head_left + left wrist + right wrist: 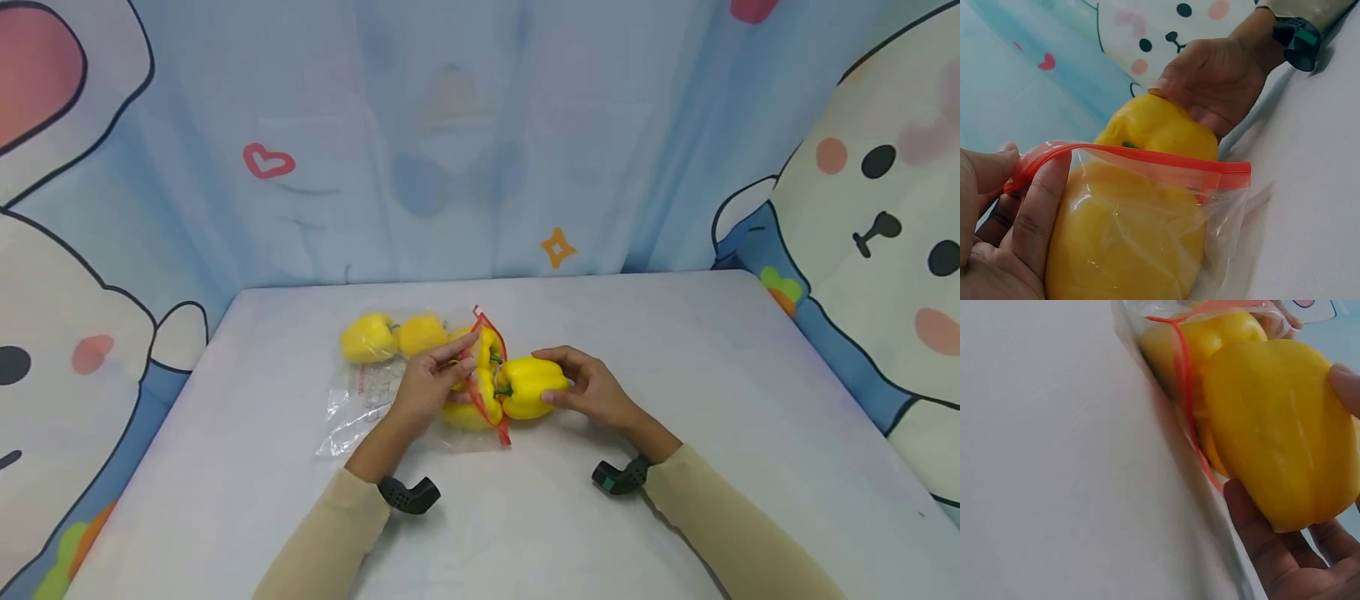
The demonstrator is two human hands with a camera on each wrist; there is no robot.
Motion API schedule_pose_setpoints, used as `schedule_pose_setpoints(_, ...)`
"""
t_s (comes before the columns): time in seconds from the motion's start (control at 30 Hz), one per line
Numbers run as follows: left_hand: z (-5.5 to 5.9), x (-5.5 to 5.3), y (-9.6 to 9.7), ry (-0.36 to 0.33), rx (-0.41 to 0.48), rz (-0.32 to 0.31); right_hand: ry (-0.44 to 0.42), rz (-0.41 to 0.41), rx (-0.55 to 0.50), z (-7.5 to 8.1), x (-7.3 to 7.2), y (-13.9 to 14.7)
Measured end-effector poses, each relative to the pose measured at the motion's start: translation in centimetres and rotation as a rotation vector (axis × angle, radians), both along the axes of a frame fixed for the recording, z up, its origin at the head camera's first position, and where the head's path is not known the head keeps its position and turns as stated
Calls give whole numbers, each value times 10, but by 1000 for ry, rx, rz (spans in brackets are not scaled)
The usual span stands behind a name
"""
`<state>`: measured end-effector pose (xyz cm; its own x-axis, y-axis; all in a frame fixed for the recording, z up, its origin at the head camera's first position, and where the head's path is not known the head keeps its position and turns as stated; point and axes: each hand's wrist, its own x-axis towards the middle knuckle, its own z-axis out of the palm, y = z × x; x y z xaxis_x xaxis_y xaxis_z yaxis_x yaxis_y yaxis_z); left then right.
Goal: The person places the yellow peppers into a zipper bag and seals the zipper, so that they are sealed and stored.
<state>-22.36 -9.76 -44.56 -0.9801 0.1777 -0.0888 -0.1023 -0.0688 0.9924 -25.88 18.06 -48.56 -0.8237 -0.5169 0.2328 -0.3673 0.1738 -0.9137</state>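
Note:
A clear zip bag (348, 421) with a red zip edge (1166, 159) lies on the table, its mouth spread open toward the right. Several yellow bell peppers (367, 337) are inside it. My left hand (427, 383) pinches the red edge between thumb and fingers, some fingers inside the mouth in the left wrist view. With thumb and fingers my right hand (596, 392) holds another yellow bell pepper (528, 385) right at the mouth, its green stem facing the bag. In the right wrist view this held pepper (1282, 431) overlaps the peppers behind the red edge.
The table has a white cover (660, 333). Behind it hangs a blue curtain (480, 208) printed with cartoon animals. Each wrist wears a black device (408, 496), close above the table.

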Motion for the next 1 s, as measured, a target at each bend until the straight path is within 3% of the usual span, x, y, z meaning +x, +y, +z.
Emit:
schedule_pose_setpoints(0.43, 11, 3, 1, 36, -19, -10, 12, -21, -29, 8, 7, -8)
schedule_pose_setpoints(0.83, 12, 2, -1, 35, -62, 24, -30, -70, -58, 11, 9, -21)
schedule_pose_setpoints(1.0, 13, 3, 0, 39, -62, 18, -3, -100, -53, 10, 14, -24)
